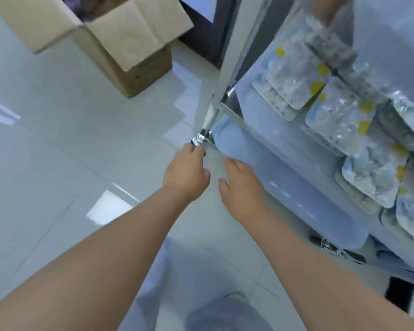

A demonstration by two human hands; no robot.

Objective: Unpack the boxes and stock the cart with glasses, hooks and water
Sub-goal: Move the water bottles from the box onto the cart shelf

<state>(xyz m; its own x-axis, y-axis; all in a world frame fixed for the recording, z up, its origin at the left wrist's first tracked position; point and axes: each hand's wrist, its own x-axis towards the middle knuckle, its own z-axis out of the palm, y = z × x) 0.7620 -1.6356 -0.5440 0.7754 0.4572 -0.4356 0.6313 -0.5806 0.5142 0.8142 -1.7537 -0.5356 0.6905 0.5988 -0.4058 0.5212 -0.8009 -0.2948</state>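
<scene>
Tile floor (58, 139), open cardboard box (120, 44), steel cart (227, 68).

One cardboard box (120, 41), open, on the floor left of the cart (227, 68). One cart. Blister packs (339, 120) on its middle shelf: at least six, overlapping, exact count unclear. Two hands: left hand (185, 174), right hand (243, 187), at the cart's lower corner.

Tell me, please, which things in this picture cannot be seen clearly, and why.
- Contents of the cardboard box, head view: cut off by the top edge and blurred.
- Left hand fingertips: curled out of sight at the cart corner, so any grip is unclear.
- Blister packs on the shelf: glare and blur hide what they contain.
- Cart wheel: mostly hidden under the bottom shelf.
</scene>
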